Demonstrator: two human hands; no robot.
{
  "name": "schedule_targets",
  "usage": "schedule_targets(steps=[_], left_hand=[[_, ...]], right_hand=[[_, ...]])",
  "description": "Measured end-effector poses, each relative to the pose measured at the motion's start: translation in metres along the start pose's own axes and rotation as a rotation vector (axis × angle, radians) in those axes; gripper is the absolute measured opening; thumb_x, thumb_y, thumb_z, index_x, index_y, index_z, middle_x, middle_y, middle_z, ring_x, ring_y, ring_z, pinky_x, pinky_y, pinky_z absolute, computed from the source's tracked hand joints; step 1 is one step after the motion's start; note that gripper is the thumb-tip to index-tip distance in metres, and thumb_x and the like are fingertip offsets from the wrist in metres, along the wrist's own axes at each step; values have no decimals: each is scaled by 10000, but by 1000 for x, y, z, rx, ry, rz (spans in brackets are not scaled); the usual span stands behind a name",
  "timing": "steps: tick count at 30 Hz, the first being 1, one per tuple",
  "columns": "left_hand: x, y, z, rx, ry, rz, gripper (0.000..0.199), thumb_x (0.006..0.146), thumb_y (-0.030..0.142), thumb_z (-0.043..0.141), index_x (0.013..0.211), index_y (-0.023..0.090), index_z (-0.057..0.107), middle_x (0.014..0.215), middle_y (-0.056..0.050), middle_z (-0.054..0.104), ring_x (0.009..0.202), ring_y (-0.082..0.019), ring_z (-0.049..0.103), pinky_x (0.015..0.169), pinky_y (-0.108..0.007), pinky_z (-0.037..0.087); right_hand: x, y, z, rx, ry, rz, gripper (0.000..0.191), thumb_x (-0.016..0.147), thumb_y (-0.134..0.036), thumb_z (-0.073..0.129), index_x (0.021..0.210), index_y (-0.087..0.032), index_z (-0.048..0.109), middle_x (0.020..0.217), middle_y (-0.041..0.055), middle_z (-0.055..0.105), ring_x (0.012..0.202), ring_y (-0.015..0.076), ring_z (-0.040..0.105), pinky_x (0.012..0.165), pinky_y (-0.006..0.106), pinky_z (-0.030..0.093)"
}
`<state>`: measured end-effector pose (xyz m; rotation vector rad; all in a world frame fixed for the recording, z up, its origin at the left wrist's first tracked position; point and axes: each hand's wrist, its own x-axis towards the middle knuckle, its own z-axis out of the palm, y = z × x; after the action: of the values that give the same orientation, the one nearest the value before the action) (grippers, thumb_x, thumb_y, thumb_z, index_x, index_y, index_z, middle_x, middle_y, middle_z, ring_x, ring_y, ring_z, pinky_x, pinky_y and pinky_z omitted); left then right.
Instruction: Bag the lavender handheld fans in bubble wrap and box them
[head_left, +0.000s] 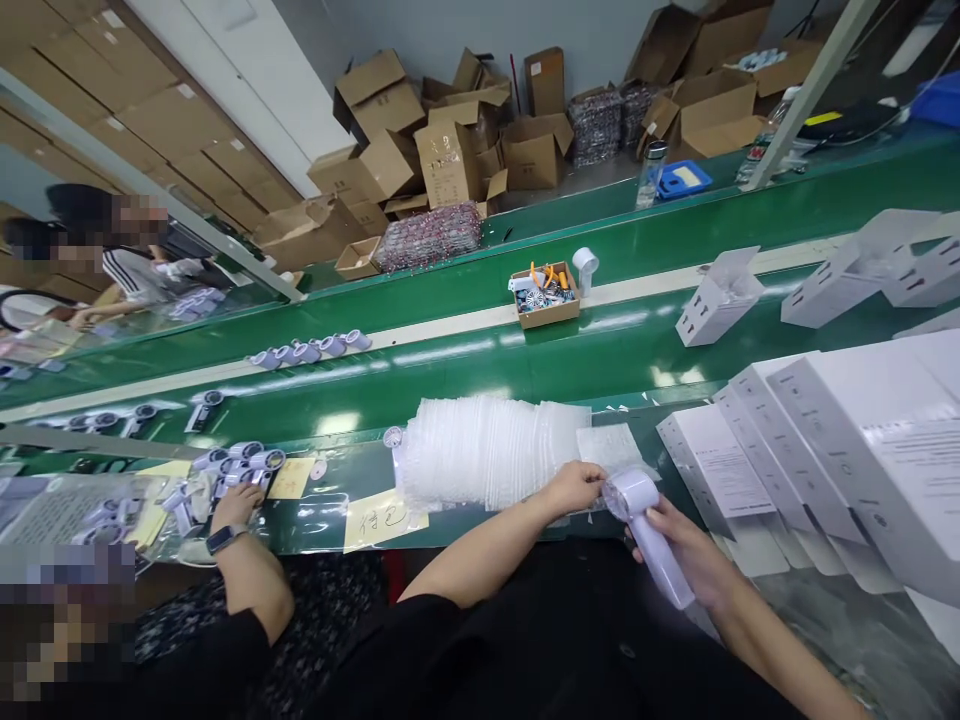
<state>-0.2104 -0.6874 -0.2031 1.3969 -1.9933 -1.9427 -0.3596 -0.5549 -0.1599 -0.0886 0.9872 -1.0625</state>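
Observation:
A pale lavender handheld fan [656, 555] is tilted in front of my body, its round head up and to the left. My right hand [679, 550] is wrapped round it just below the head. Close against the left edge of the fan head, the fingers of my left hand [576, 488] are pinched together; what lies between them is too small to make out. A long row of translucent bubble-wrap bags [487, 450] stands beyond my left forearm. One loose bubble-wrap bag [609, 447] lies flat just past my hands.
White boxes [720, 465] with printed sheets stand at right. A co-worker's hand [244, 500] is among several fans [240, 460] at left. A handwritten yellow paper [384, 520] lies nearby. Across the green conveyor [420, 365] sits a small carton of parts [550, 312].

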Motion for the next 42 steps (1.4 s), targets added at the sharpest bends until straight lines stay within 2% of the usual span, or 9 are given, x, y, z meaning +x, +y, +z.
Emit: schedule_targets(steps=[4,7,12,18,21,27,30,36,42], left_hand=[[-17,7,-1,-180,219,24,214,780,292,539,818,114,650,620,5,553,559,-97,483,548,-220,415],[-30,9,-4,35,339,369,198,810,285,514,794,136,644,704,-33,598,707,-141,538,697,-272,444],[-45,-1,-8,526,188,783,195,838,182,428,835,146,620,741,-68,579,756,-163,517,735,-292,435],[-54,17,-5,604,34,719,151,840,169,445,824,142,593,805,-73,605,820,-168,540,784,-275,436],[-59,29,-5,569,-88,772,109,790,153,494,826,149,597,847,-77,613,878,-186,538,838,-302,419],[-62,30,-19,-230,-66,116,134,754,250,573,685,138,550,552,30,503,512,-80,445,520,-206,360],[-73,42,-29,-523,-151,11,270,663,353,684,657,127,538,503,39,474,438,-49,387,441,-184,270],[-107,73,-64,-460,-324,236,372,678,457,697,784,117,592,583,16,518,483,-57,426,465,-184,307],[-101,75,-84,98,-368,714,936,442,440,849,1269,222,469,1238,-99,489,1090,-251,479,935,-363,393]], right_hand=[[13,-5,-1,-54,1,16,290,777,-292,659,1037,-233,542,761,16,618,725,165,610,540,267,531],[12,-2,-3,-65,54,35,281,778,-300,661,1016,-226,530,764,21,619,732,169,607,517,267,523],[4,6,4,-37,122,-24,287,766,-303,671,993,-238,507,757,13,625,712,176,612,534,301,540],[7,20,21,-3,260,-76,501,683,-244,729,1091,-301,444,730,-30,637,635,185,633,517,321,554],[10,24,28,74,325,-103,330,687,-248,701,936,-256,485,682,-29,629,577,176,631,495,292,539],[-10,26,36,-142,367,-85,241,713,-336,689,754,-216,485,639,-26,590,574,142,585,529,268,503],[-33,16,41,-514,366,-213,298,765,-486,606,748,-205,509,568,-42,519,506,110,489,454,222,402],[-75,-18,73,-588,303,-402,279,790,-474,588,844,-203,554,796,8,573,715,144,529,638,264,471],[-58,-6,115,-340,98,-530,223,779,-391,637,784,-182,559,834,19,592,723,128,554,673,270,493]])
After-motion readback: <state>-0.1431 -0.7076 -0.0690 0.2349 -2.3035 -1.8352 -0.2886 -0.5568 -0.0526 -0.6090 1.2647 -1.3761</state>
